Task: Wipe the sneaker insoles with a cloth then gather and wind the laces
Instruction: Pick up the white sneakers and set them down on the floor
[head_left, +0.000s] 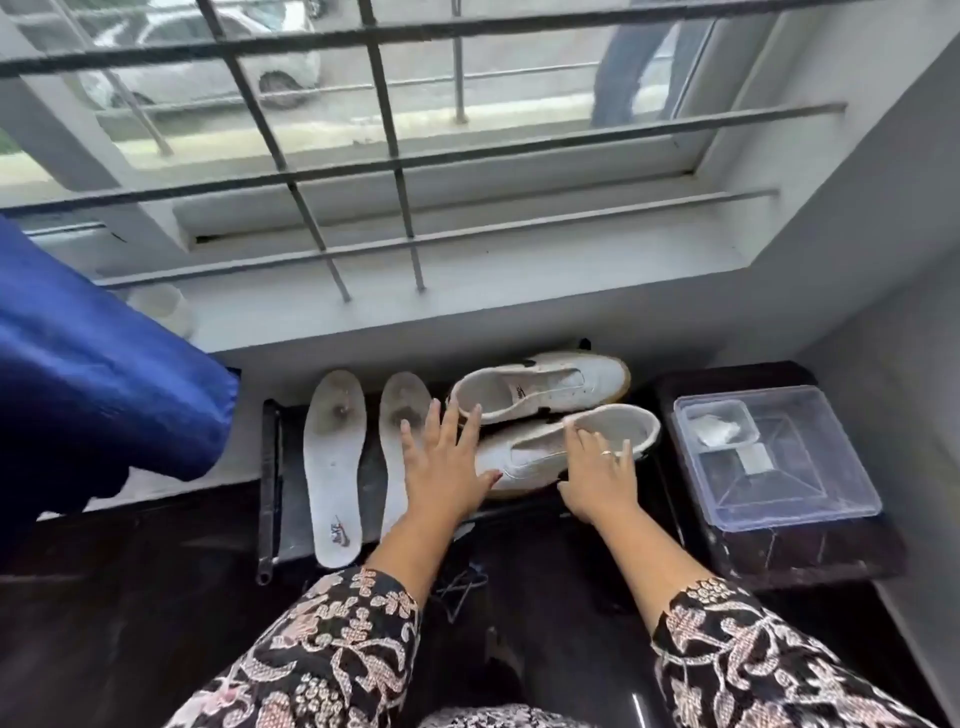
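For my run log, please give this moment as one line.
stage: before wiping | left hand: open, on near sneaker | right hand: open, on same sneaker | insoles: out, lying left | cloth: not seen

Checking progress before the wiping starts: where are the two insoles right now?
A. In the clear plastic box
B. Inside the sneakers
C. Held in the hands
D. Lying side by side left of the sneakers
D: both insoles lie flat beside each other, left of the sneakers.
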